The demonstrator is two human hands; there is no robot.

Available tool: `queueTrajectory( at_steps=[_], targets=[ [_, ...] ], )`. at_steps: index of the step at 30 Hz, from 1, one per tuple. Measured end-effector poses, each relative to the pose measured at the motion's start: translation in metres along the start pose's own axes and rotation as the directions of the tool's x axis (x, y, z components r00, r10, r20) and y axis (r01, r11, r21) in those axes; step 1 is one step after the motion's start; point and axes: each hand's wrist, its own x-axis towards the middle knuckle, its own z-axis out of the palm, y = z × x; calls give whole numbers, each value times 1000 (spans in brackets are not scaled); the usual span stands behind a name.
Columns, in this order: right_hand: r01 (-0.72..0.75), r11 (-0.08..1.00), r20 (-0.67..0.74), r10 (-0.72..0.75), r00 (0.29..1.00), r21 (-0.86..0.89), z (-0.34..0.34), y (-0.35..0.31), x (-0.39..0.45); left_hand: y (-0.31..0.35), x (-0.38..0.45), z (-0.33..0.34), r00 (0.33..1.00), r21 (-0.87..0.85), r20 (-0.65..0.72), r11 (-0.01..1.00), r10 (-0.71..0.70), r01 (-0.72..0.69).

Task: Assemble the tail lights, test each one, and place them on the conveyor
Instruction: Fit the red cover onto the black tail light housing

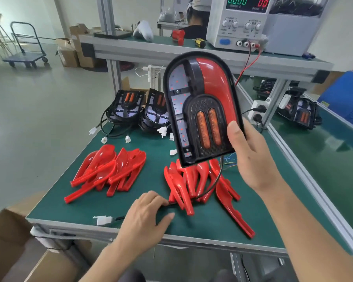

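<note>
Two hands worked: my right hand (251, 157) gripped the tail light (200, 106) raised at frame centre, my left hand (145, 218) pinched its cable (208, 190) low on the desk (130, 226). Tugging could snag the red covers (183, 180).

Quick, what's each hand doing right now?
Left hand: pinches the black cable on the table.
Right hand: grips the tail light.

The right hand (251, 157) is raised, forearm angled up from the lower right, thumb across the front of the tail light (200, 106) and fingers behind it. The left hand (145, 216) lies low, palm down, fingers curled round a black cable (202, 193), thumb stretched out to the right.
</note>
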Motion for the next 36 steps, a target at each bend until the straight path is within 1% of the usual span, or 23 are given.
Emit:
queueTrajectory(
  at_steps=[2, 5, 7, 10, 13, 16, 18, 20, 24, 26, 30, 33, 35, 36],
  targets=[
    [-3, 1000, -4, 3, 1000, -6, 0, 1, -2, 1, -3, 4, 1000, 91, 17, 996, 15, -16],
    [25, 998, -16, -25, 1000, -54, 6, -1, -5, 6, 1, 11, 1000, 182, -13, 983, 17, -15],
    [41, 995, -33, -44, 998, -89, 7, 1, -7, 14, 10, 17, 999, 193, -36, 981, -13, 20],
    [36, 997, -55, -39, 998, -63, 1, 8, -9, 26, 23, 27, 995, 198, -47, 975, -87, 95],
    [49, 998, -96, -53, 994, -46, -8, 8, -10, 28, 30, 34, 992, 120, -65, 987, -104, 111],
    [75, 997, -128, -78, 989, -28, -17, 6, -12, 23, 35, 33, 986, -74, -79, 988, -143, 138],
    [63, 998, -157, -63, 986, -10, -23, 6, -14, 20, 38, 32, 983, -159, -45, 973, -177, 168],
    [71, 997, -181, -67, 981, 15, -28, 4, -18, 17, 42, 32, 983, -182, -33, 969, -178, 169],
    [130, 991, -201, -124, 972, 18, -35, 0, -25, 12, 48, 35, 983, -201, -20, 964, -182, 174],
    [126, 991, -208, -115, 971, 37, -38, -1, -29, 9, 50, 36, 984, -192, -26, 966, -178, 170],
    [64, 997, -230, -54, 972, 36, -38, -2, -37, 6, 46, 35, 987, -197, -24, 969, -156, 149],
    [34, 999, -232, -42, 972, -40, -36, 6, -41, 6, 42, 33, 990, -232, -92, 969, -108, 84],
    [-31, 998, -221, 17, 975, -57, -31, 17, -42, 6, 39, 31, 991, -244, -116, 969, -67, 37],
    [-81, 996, -220, 72, 973, -32, -28, 23, -44, 6, 37, 30, 993, -246, -105, 969, -56, 28]
  ],
)
